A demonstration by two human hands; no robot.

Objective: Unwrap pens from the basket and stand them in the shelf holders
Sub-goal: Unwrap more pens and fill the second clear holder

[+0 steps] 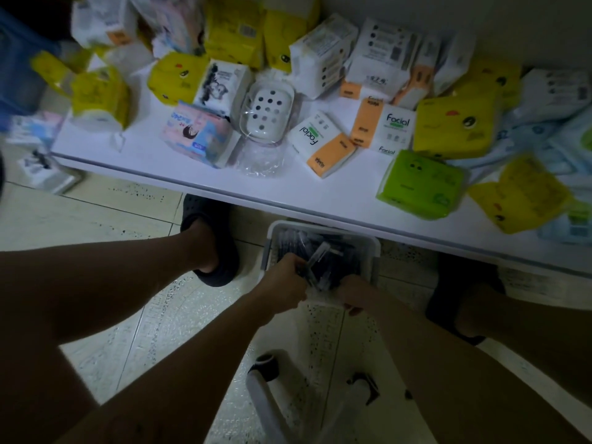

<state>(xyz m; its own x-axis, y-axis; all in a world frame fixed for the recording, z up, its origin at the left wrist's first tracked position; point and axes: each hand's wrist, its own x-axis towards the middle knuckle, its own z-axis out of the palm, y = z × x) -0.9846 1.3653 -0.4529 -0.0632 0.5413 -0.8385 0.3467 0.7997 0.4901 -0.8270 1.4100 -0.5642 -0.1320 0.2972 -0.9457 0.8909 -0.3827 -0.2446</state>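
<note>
While both hands work low over the floor, the left hand (283,283) is closed around a clear-wrapped pen (315,262) that angles up out of the basket (373,251); the fingers are curled tight on its lower end, a grip that looks meant to steady the pen while the wrap is pulled. Just to its right, the right hand (355,294) sits at the basket's near rim with fingers pinched inward toward the same pen; what exactly they hold is hidden in shadow, possibly the wrapper's end. The basket is pale, set on the floor between the person's feet and partly under the bench edge, and holds a dark heap of further wrapped pens. Keeping it there puts the stock within reach of both hands.

Judgement: unwrapping is in progress; no pen holders are in view, so the standing step is not yet reachable from this angle.

Surface and room, left to right: a dark slipper (209,241) on speckled pale floor tiles (96,213); a white bench (198,184) crowded with yellow tissue packs (99,97), a white perforated soap dish (267,112) in clear film, orange-and-white facial tissue packs (382,128), and a green pack (419,185). Lighting is dim.
</note>
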